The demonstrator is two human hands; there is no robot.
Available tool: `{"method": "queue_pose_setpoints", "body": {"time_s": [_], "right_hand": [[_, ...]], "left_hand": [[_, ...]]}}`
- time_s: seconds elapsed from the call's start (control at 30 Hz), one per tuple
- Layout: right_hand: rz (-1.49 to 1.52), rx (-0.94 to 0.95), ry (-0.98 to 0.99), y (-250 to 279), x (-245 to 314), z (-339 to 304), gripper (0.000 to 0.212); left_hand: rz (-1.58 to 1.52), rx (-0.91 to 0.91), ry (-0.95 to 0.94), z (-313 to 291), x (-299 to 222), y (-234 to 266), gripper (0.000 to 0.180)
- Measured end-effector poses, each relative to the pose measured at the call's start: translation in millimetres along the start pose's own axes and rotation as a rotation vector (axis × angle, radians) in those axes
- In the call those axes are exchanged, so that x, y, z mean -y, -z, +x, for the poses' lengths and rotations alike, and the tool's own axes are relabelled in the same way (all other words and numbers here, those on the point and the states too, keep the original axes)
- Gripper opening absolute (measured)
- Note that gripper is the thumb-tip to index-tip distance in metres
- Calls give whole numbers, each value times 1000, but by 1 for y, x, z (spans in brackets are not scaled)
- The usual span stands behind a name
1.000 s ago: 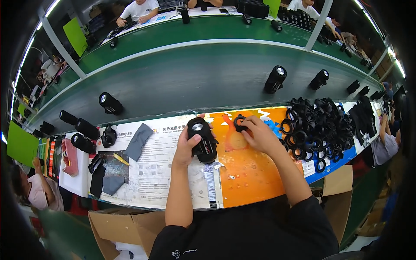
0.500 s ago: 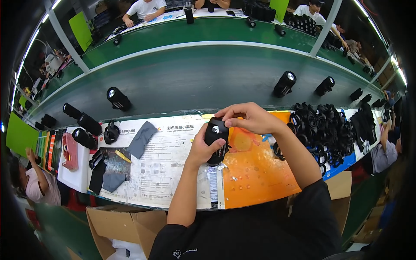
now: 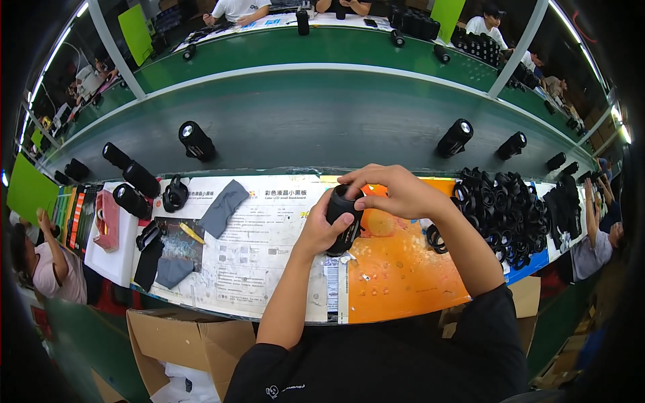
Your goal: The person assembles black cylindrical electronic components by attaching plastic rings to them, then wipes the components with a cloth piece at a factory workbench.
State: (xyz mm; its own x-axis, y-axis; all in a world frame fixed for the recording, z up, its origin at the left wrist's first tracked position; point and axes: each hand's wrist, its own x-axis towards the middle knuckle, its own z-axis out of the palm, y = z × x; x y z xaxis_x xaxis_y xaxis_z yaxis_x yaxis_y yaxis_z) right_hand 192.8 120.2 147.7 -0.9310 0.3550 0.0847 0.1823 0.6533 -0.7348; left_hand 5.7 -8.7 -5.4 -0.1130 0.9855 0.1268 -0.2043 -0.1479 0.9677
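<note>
A black cylindrical speaker (image 3: 342, 228) stands upright in front of me, where the white printed board meets the orange one. My left hand (image 3: 324, 227) is wrapped round its left side, thumb across the front. Over its top end, my right hand (image 3: 384, 191) is bent with fingertips and thumb gripping the upper rim. The silver centre of that end is hidden now. To the right of my right forearm lies a heap of black rings or straps (image 3: 500, 211).
A grey cloth (image 3: 225, 208), a yellow-handled tool (image 3: 191, 232) and a black strap loop (image 3: 176, 193) lie left. Several black speakers stand on the green conveyor belt (image 3: 322, 121), one (image 3: 197, 141) at left. An open cardboard box (image 3: 181, 336) sits below the table's front edge. Co-workers sit around.
My right fingers have shifted on the speaker's top end, and its silver centre no longer shows. My left hand keeps its grip. The whole view has shifted slightly.
</note>
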Motion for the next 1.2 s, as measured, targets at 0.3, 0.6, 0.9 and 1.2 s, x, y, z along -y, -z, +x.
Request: {"method": "queue_pose_setpoints", "body": {"time_s": [0.3, 0.6, 0.9, 1.2], "right_hand": [[-117, 110, 131, 3, -2, 1, 52], [-138, 78, 146, -6, -5, -6, 53], [-118, 86, 180, 1, -3, -1, 50], [-185, 2, 174, -15, 3, -2, 42]], "left_hand": [[-67, 37, 10, -1, -4, -2, 89], [41, 22, -52, -2, -5, -1, 85], [2, 25, 16, -3, -13, -5, 88], [-77, 14, 18, -1, -7, 0, 90]]}}
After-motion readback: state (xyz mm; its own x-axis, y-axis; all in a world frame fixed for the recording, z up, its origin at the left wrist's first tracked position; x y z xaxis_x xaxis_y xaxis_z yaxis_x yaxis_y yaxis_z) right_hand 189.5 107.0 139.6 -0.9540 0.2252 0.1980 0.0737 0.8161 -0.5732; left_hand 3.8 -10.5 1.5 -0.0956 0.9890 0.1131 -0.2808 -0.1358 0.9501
